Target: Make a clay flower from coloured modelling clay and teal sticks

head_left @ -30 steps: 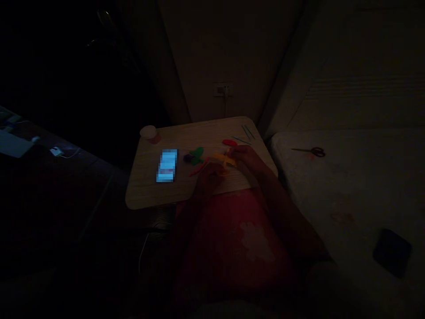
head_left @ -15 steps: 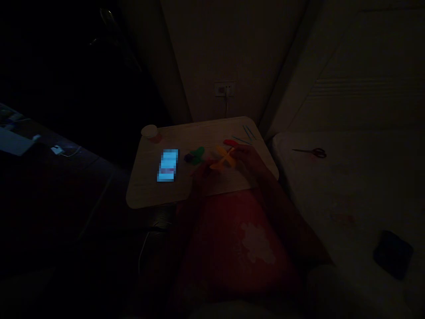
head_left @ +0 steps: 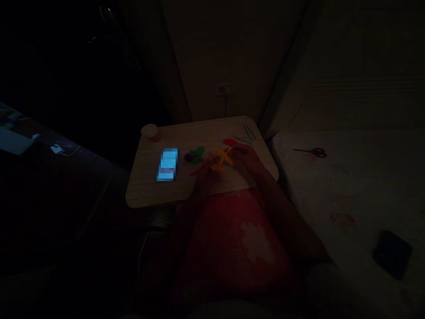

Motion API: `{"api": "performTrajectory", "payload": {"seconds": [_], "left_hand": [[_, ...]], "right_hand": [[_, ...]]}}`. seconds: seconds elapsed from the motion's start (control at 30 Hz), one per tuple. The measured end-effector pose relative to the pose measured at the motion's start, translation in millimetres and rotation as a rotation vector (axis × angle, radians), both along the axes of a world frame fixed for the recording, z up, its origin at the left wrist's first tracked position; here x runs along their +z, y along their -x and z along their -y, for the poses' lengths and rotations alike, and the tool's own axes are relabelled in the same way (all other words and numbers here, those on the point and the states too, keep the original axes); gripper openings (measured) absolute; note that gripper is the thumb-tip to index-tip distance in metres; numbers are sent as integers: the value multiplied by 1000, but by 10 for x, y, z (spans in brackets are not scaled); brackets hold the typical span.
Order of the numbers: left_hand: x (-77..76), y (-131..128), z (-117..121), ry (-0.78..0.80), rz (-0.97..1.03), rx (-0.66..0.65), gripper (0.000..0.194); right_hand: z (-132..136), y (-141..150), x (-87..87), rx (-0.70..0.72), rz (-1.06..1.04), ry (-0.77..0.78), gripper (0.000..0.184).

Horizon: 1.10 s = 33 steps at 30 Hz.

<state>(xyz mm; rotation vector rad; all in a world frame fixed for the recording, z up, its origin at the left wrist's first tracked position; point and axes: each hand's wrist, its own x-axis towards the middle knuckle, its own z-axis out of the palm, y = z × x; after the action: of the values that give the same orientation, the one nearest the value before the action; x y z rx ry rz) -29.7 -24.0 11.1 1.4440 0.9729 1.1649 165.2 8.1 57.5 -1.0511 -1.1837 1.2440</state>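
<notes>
A yellow-orange piece with several flat lobes, shaped like a small plane (head_left: 223, 155), is held just above the table; in the dim light its material is unclear. My right hand (head_left: 245, 154) pinches its far right end between closed fingertips. Close at its near left side is my left hand (head_left: 206, 170), its fingers closed at the piece's edge and partly lost in shadow. Left of the hands lie a green lobed piece (head_left: 198, 153) and a dark purple round piece (head_left: 188, 157) against it. A red strip (head_left: 198, 169) shows beside my left hand. Beyond my right hand lies a red oval piece (head_left: 229, 141).
Blue-green thin sticks (head_left: 247, 132) lie at the back right of the small wooden table (head_left: 146, 190). A lit phone (head_left: 168, 165) and a pale cup (head_left: 150, 132) are on its left. Scissors (head_left: 310, 152) and a dark pouch-like object (head_left: 392, 254) rest on the pale surface to the right.
The yellow-orange piece has turned in my hands, and more of its lobes now show. My left hand has shifted slightly left; my right hand keeps its pinch.
</notes>
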Motion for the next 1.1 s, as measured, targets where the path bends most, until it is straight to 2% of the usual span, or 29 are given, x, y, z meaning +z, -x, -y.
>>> {"api": "performTrajectory", "payload": {"seconds": [0.17,0.23,0.3,0.37,0.47,0.53,0.6,0.73,0.93,1.1], "left_hand": [[-9,-66,13,-21,11,22,103],[-28,-77,9,-21,-10,67,107],[-52,-77,-7,-30,-37,124,96],[-73,-73,-28,-42,-83,168,77],[-79,-70,-52,-64,-132,173,48],[-63,-73,-53,-78,-148,161,37],[-30,-73,-38,-89,-171,158,40],[54,-66,7,-97,-209,186,59],[81,-56,-3,-103,-234,110,24],[54,-62,-44,-109,-208,110,17]], "right_hand": [[14,36,15,19,18,-15,29],[20,53,27,25,25,-17,30],[27,71,38,36,35,-32,30],[34,89,48,54,54,-47,30],[46,107,60,93,80,-48,31],[53,111,72,111,91,-53,30],[60,110,86,118,98,-67,29],[75,119,109,140,108,-65,28],[108,176,117,158,120,-71,27],[130,194,137,173,129,-65,27]]}}
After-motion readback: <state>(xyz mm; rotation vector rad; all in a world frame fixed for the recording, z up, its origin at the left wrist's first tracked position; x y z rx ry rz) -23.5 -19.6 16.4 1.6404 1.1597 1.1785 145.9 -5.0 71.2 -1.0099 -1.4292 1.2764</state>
